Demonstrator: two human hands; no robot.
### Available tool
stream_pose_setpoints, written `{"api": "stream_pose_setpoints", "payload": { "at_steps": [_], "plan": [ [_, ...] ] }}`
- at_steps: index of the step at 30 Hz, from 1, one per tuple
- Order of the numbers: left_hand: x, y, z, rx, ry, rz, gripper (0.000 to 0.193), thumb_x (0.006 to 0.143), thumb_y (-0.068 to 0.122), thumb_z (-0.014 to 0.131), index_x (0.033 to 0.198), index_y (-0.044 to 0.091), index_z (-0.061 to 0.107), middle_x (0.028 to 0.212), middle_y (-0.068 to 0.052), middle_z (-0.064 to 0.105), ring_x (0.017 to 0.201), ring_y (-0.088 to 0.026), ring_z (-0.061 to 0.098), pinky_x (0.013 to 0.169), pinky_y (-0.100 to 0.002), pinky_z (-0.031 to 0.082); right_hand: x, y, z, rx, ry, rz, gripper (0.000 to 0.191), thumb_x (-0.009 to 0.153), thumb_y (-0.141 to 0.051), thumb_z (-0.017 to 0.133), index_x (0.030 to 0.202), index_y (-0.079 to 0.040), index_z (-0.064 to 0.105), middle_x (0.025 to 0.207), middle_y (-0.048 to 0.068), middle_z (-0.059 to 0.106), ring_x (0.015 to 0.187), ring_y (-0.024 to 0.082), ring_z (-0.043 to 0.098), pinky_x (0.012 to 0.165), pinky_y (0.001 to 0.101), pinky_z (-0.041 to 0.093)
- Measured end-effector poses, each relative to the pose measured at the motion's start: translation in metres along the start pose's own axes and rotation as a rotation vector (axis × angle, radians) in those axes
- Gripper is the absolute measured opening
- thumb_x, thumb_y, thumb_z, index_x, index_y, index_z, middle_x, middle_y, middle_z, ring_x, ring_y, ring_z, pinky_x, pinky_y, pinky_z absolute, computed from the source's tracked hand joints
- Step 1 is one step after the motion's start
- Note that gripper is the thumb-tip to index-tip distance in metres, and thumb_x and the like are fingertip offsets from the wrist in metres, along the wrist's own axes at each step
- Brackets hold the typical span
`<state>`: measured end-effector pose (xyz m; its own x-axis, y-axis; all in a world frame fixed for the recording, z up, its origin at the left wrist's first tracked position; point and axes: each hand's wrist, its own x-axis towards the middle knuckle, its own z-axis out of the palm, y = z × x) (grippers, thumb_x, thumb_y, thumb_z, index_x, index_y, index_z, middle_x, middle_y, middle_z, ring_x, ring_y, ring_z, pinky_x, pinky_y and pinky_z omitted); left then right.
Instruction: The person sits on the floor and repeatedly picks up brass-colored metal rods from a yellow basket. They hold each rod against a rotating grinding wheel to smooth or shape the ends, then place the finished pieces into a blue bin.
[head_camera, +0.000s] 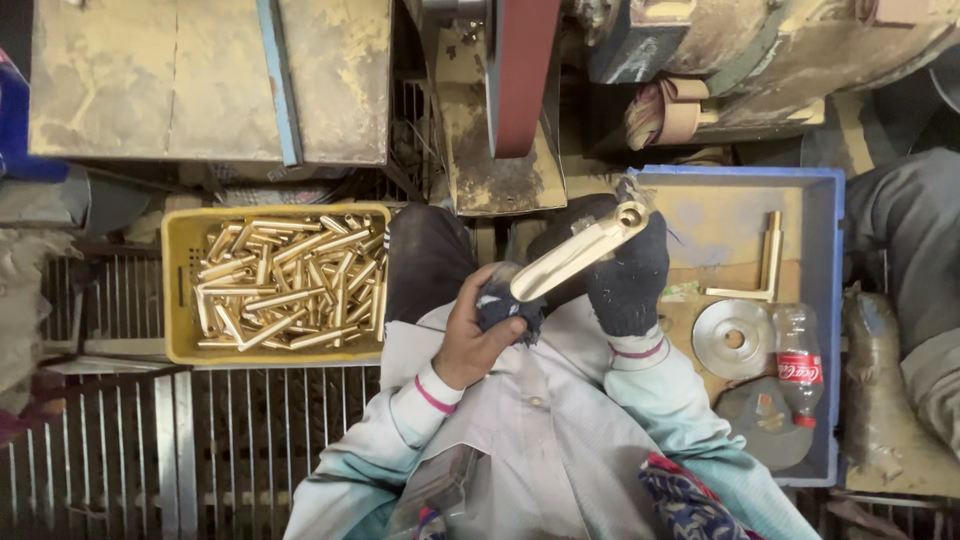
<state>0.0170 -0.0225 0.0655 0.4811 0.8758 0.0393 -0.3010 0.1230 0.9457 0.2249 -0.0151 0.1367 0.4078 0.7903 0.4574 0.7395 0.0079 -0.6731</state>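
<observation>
Brass lever handle (575, 250) gripped by both hands (475, 335) (625, 275); yellow crate (180, 300) left of it holds many more.

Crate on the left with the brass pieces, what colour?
Yellow crate, seen in the head view; the brass pieces inside are golden.

To my right, a clear plastic bottle (799, 362) lies lengthwise in a blue plastic tray (835, 300), its cap end pointing toward me. A red label (800, 372) with white lettering wraps its middle. It rests just beside a round metal disc (733, 338). No signs or screens show.
</observation>
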Motion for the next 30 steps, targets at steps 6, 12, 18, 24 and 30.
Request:
{"api": "stream_pose_setpoints", "payload": {
  "at_steps": [6, 12, 18, 24, 30],
  "plan": [
    [0.014, -0.009, -0.003, -0.010, 0.048, 0.048, 0.073, 0.098, 0.033, 0.076, 0.152, 0.001, 0.041, 0.139, -0.010, 0.059, 0.127, -0.018, 0.058, 0.110, -0.032, 0.048, -0.020, 0.024, 0.010, -0.083, -0.059, -0.041, 0.043, 0.090, -0.005, 0.078, 0.128, 0.006, 0.062, 0.116, 0.021, 0.063, 0.106, 0.038, 0.066, 0.090, 0.0426, 0.054],
    [0.035, -0.011, -0.019, 0.038, 0.096, 0.078, 0.065, 0.102, 0.035, 0.072, 0.150, 0.001, 0.044, 0.139, -0.010, 0.060, 0.128, -0.017, 0.058, 0.112, -0.032, 0.047, -0.043, 0.043, 0.007, 0.337, -0.248, 0.136, 0.060, 0.090, -0.009, 0.080, 0.142, 0.000, 0.050, 0.129, 0.012, 0.067, 0.116, 0.024, 0.069, 0.100, 0.0356, 0.056],
    [0.068, -0.035, -0.020, -0.179, 0.111, -0.049, 0.060, 0.103, 0.027, 0.067, 0.150, 0.001, 0.043, 0.136, -0.010, 0.060, 0.125, -0.016, 0.058, 0.110, -0.032, 0.046, -0.046, 0.054, 0.004, 0.377, -0.404, 0.275, 0.061, 0.091, -0.004, 0.074, 0.146, -0.001, 0.048, 0.132, 0.010, 0.065, 0.114, 0.019, 0.067, 0.096, 0.0318, 0.056],
    [0.105, -0.062, -0.025, -0.482, 0.083, -0.317, 0.055, 0.101, 0.015, 0.065, 0.149, 0.003, 0.043, 0.125, -0.007, 0.061, 0.111, -0.014, 0.062, 0.097, -0.033, 0.052, -0.038, 0.050, 0.020, 0.341, -0.377, 0.395, 0.052, 0.093, -0.009, 0.076, 0.139, 0.000, 0.054, 0.121, 0.008, 0.069, 0.108, 0.015, 0.065, 0.095, 0.0293, 0.053],
    [0.148, -0.073, -0.033, -0.516, 0.038, -0.431, 0.040, 0.101, 0.016, 0.067, 0.135, 0.006, 0.049, 0.112, -0.002, 0.060, 0.102, -0.012, 0.061, 0.090, -0.032, 0.055, -0.011, 0.054, 0.041, 0.323, -0.339, 0.463, 0.047, 0.095, -0.010, 0.076, 0.136, -0.001, 0.055, 0.113, 0.006, 0.069, 0.099, 0.012, 0.064, 0.089, 0.0286, 0.054]
  ]
}}
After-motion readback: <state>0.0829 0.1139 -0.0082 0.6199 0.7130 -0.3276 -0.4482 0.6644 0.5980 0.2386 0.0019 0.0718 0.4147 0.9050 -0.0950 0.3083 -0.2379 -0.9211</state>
